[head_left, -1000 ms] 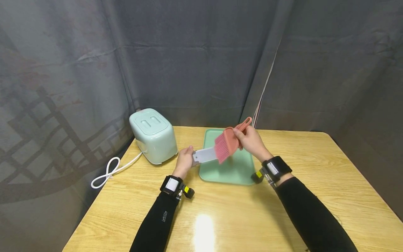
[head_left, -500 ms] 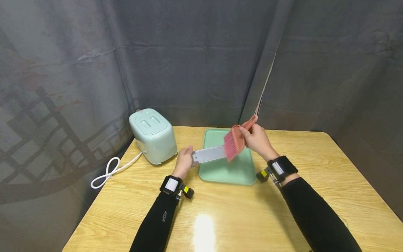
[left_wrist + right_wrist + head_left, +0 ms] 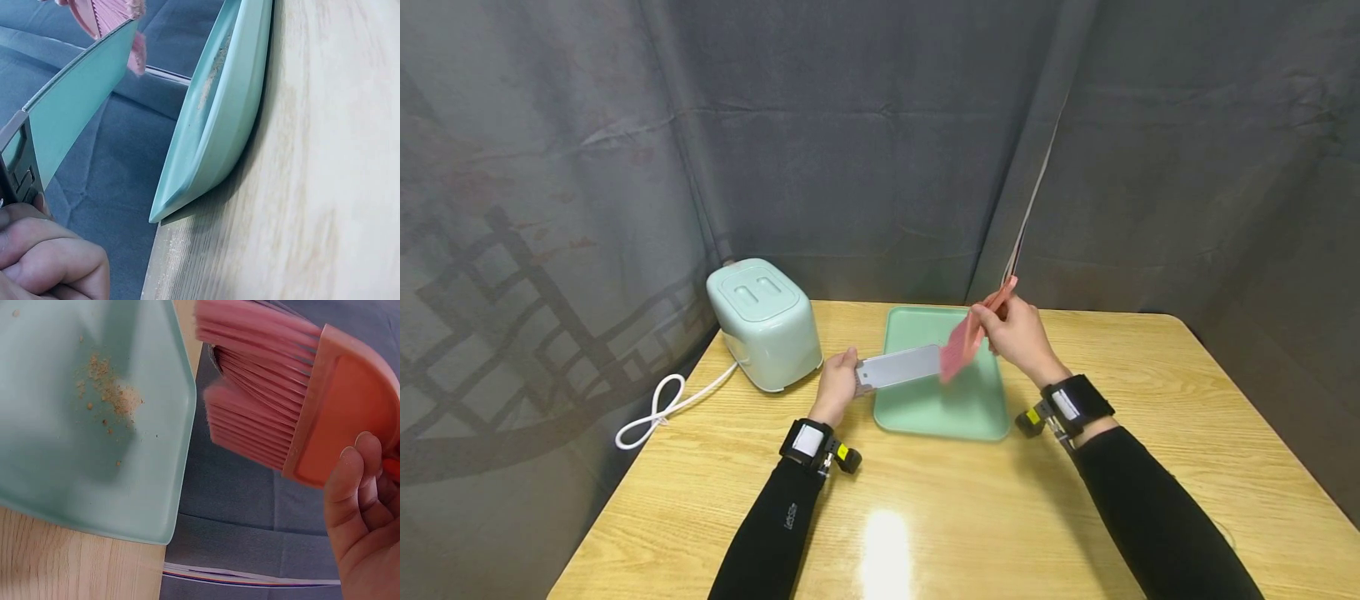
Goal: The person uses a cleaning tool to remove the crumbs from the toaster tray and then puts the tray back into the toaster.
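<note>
**Brush over tray**

Head view: left hand point(image 3: 838, 385) clamped on flat grey crumb tray point(image 3: 901, 367), held over smooth mint tray point(image 3: 942, 410); right hand point(image 3: 1017, 336) gripping pink brush point(image 3: 958, 353).

Left wrist: mint tray point(image 3: 215, 125) tilted, rounded rim (crumbs inside).

Right wrist: soft bristles of brush point(image 3: 275, 419); brown crumbs point(image 3: 109, 397) scattered inside tray point(image 3: 75, 481).

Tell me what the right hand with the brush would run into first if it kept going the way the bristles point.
Most likely the grey crumb tray held by the left hand: the pink brush in the right hand has its bristles aimed down-left at that tray's far end. Below lies the green tray. Depth is uncertain.
</note>
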